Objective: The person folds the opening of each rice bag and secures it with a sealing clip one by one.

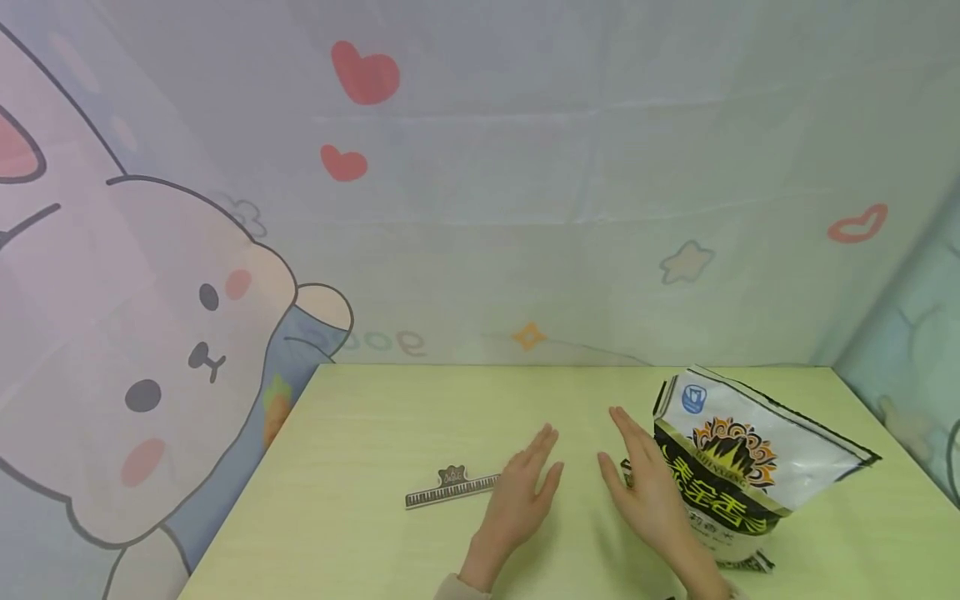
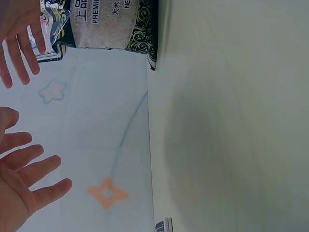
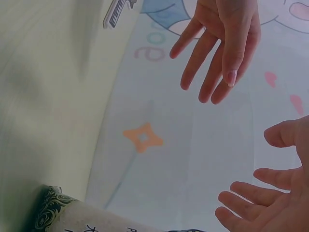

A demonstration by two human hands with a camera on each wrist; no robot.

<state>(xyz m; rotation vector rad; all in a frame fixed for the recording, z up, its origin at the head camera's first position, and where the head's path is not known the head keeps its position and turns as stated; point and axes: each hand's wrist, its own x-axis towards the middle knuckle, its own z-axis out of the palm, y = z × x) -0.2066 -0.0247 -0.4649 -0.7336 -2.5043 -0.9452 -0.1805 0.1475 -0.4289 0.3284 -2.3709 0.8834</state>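
Observation:
My left hand [image 1: 517, 500] and right hand [image 1: 645, 492] hover above the table, apart, palms roughly toward each other. Both hold nothing; their fingers are extended and spread in the wrist views. Just right of my right hand stands a rice bag [image 1: 738, 475], white and black with a gold-green band, its flat top leaning to the right. Grains show through its clear panel [image 2: 111, 24] in the left wrist view. My right hand hides part of the bag's left side. By my left hand lies a flat piano-keyboard clip [image 1: 450, 487] with a dark bear-shaped top; the hand covers its right end.
The pale yellow-green table [image 1: 360, 417] ends at a backdrop cloth [image 1: 487, 275] printed with a large rabbit, hearts and stars. Another cloth side [image 1: 915, 375] hangs beyond the right edge. At the far right border, a dark curved object [image 1: 952, 458] is partly cut off.

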